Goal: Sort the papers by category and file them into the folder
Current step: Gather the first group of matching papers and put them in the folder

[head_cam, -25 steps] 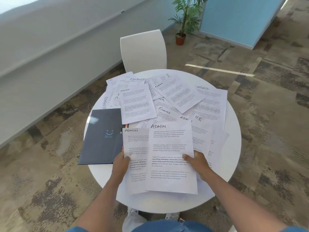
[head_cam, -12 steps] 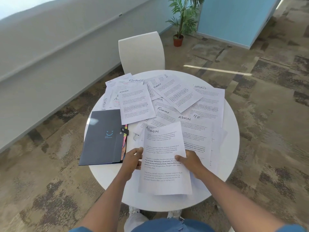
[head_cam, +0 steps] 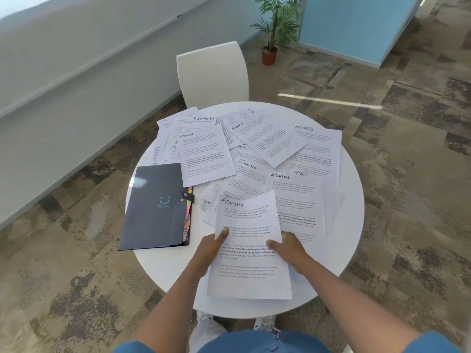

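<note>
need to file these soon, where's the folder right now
In the head view the dark folder lies closed on the left part of the round white table, just left of the left hand, its top corner under an ADMIN sheet.

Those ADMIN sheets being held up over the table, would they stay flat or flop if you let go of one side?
Probably flop. The ADMIN sheets are thin paper, and the top edge already curls, though the left hand and right hand grip both sides. They look very light. Stacked loosely, with a second sheet peeking out behind, they could easily slide apart.
</note>
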`<state>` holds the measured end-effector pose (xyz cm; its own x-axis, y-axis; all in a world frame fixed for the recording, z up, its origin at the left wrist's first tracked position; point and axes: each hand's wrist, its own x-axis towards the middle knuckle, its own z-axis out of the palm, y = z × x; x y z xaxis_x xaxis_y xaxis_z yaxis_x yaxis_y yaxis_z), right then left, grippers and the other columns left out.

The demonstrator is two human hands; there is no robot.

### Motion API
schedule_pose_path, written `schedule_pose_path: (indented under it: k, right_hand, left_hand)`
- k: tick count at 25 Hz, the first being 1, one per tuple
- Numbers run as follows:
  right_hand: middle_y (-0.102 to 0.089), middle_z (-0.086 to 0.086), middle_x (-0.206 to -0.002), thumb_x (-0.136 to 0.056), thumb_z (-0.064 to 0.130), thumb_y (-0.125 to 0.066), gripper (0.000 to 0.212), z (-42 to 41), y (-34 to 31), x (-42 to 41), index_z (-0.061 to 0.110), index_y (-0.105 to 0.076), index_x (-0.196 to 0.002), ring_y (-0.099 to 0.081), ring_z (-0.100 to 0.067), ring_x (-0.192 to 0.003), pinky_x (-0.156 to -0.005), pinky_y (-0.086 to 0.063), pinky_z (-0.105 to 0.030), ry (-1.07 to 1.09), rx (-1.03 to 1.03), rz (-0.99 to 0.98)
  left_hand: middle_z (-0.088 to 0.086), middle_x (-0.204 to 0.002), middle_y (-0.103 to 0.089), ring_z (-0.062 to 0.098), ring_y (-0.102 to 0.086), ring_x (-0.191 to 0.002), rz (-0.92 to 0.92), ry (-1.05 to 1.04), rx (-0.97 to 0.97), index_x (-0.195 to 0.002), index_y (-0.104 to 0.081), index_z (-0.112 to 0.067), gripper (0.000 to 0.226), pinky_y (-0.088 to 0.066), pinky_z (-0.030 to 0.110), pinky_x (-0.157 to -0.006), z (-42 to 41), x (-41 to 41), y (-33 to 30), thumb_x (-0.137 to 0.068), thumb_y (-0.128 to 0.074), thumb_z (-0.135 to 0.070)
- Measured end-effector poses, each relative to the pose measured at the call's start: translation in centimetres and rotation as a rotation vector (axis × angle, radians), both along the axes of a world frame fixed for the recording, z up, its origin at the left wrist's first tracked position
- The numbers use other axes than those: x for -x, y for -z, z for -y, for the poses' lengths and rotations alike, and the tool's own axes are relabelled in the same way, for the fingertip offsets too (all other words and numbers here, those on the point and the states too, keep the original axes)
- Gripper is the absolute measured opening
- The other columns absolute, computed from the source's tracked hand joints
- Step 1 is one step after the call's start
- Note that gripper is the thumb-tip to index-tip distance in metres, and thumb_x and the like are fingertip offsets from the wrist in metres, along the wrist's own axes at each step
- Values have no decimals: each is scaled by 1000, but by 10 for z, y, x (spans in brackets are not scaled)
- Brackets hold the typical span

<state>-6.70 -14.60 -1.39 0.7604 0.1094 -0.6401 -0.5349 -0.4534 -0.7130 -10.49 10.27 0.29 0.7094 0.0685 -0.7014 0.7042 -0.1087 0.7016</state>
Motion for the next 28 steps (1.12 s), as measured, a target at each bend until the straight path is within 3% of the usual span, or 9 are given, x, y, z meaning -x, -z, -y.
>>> schedule_pose_path:
  k: [3, 5, 11, 16, 18, 21, 25, 28]
  right_hand:
    - [-73, 5, -109, -89, 28, -68, 27, 3, 1, -1, 23, -70, -115, -68, -17, -99, -95, -54, -41, 17, 13, 4]
    - [-73, 5, -110, -90, 26, -67, 27, 4, 0, -2, 22, -70, -116, -68, -17, -99, -94, -54, -40, 35, 17, 7]
    - [-65, 6, -107, -92, 25, -66, 23, 7, -6, -4, 20, -60, -114, -63, -18, -102, -82, -49, -31, 52, 45, 31]
    - [-64, -1, -107, -90, 19, -64, 24, 20, 3, -6, 13, -60, -113, -62, -20, -96, -82, -54, -36, 150, 176, 51]
    - [-60, -6, -117, -90, 19, -64, 31, 29, 8, -11, 11, -57, -119, -59, -24, -104, -86, -51, -36, 171, 355, 142]
    - [-52, -11, -127, -88, 26, -68, 45, 43, 10, -25, 10, -51, -127, -51, -33, -116, -94, -47, -43, 153, 583, 209]
    - [-40, -16, -133, -77, 42, -79, 79, 49, 10, -48, 7, -37, -134, -43, -38, -123, -92, -43, -50, 136, 733, 14]
    - [-33, -15, -135, -69, 42, -85, 93, 47, 17, -52, 11, -30, -137, -40, -37, -122, -86, -45, -49, 92, 788, -41]
  left_hand:
    - [6, -109, -77, 23, -74, -94, 35, 9, -46, -108, -71, -19, 21, -58, 47, -92, 3, -1, 8, -94, -66, -33]
    - [4, -111, -75, 23, -73, -95, 29, 18, -97, -108, -69, -20, 16, -58, 46, -91, 5, -2, 11, -94, -66, -24]
    - [2, -113, -73, 24, -70, -98, -14, 34, -251, -116, -67, -16, 30, -57, 46, -93, 11, -10, 22, -86, -64, -16]
    - [1, -101, -73, 22, -69, -91, 51, 23, -339, -108, -69, -16, 18, -56, 35, -81, 12, -12, 8, -92, -60, -19]
    - [0, -98, -73, 19, -69, -87, 63, 9, -353, -105, -69, -15, 16, -55, 33, -74, 6, -10, 4, -94, -59, -20]
    - [4, -97, -75, 24, -71, -88, 63, -44, -330, -104, -68, -13, 17, -60, 42, -78, -6, -10, 0, -93, -55, -18]
    - [6, -99, -74, 26, -72, -88, 65, -96, -315, -106, -65, -10, 20, -59, 39, -72, -15, -12, -3, -91, -51, -13]
    - [2, -102, -73, 24, -71, -91, 99, -84, -353, -107, -64, -14, 24, -59, 46, -81, -19, -12, -3, -89, -50, -21]
